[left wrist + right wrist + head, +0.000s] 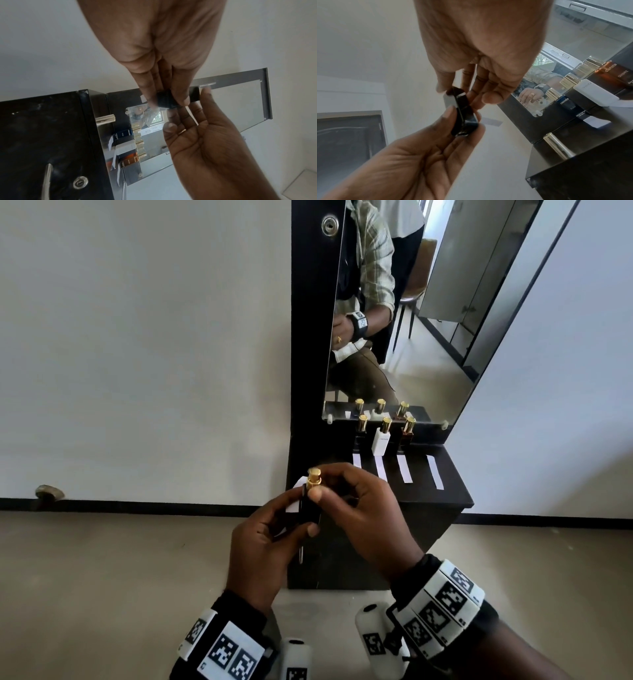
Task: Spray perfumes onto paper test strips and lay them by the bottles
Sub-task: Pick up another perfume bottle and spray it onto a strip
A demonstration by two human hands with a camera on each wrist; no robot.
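Note:
My left hand (pixel 303 517) grips a black perfume bottle (pixel 311 510) upright in front of the shelf. A white paper strip (pixel 295 498) shows behind the bottle, against the left fingers. My right hand (pixel 318 485) pinches the bottle's gold spray top (pixel 313 478) between thumb and forefinger. In the right wrist view the bottle (pixel 464 119) sits between the left thumb and fingers. Three capped bottles stand at the mirror: dark (pixel 360 434), white (pixel 381 441) and amber (pixel 407 434). A paper strip (pixel 381 469) lies before each; a fourth strip (pixel 435 472) lies alone at the right.
The black cabinet shelf (pixel 445 491) carries the bottles, with a mirror (pixel 411 337) behind. A gold cap (pixel 106 119) stands near the shelf's front left corner. The cabinet front has a handle (pixel 46 180) and a lock (pixel 80 182). Left of the cabinet are a white wall and floor.

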